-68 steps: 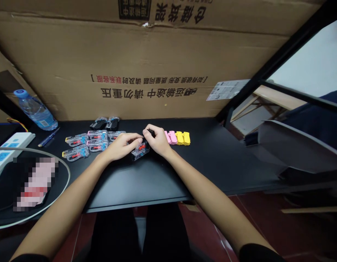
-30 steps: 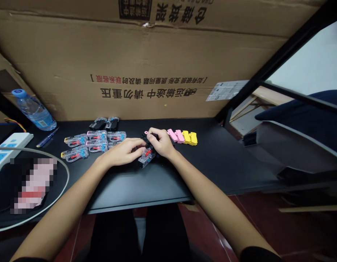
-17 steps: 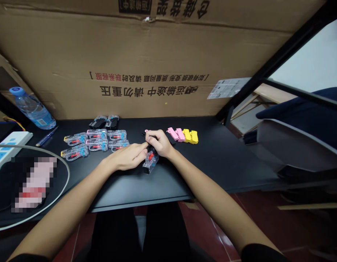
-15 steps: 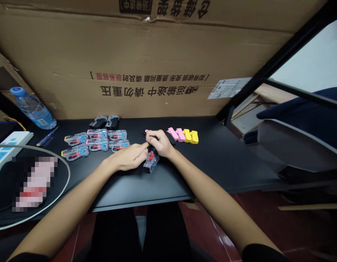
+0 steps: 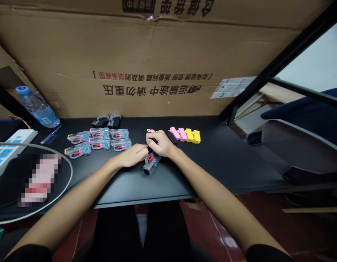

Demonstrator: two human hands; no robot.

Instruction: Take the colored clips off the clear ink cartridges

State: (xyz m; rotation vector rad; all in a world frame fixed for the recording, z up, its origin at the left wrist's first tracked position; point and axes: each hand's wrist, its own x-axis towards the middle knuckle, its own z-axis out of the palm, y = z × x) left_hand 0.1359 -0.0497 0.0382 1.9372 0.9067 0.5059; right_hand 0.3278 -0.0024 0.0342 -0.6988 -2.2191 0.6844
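Note:
Both hands meet over a small clear plastic device (image 5: pixel 151 163) with a red part inside, which rests on the black table (image 5: pixel 212 160). My right hand (image 5: pixel 160 143) is curled around the device's black upper end. My left hand (image 5: pixel 133 155) lies beside it with its fingertips pinched against the device's left side. A small pink piece (image 5: pixel 151 130) shows just beyond my right fingers.
Several finished clear devices (image 5: pixel 97 140) lie in rows to the left, two dark ones (image 5: pixel 108 120) behind them. Pink caps (image 5: pixel 178 133) and yellow caps (image 5: pixel 192 135) lie to the right. A water bottle (image 5: pixel 38 107), pen (image 5: pixel 50 134), power strip (image 5: pixel 10 145) and cardboard box (image 5: pixel 157 58) surround them.
The clear device has turned from lying sideways to pointing toward me and has shifted slightly right. Both hands have stayed on it throughout.

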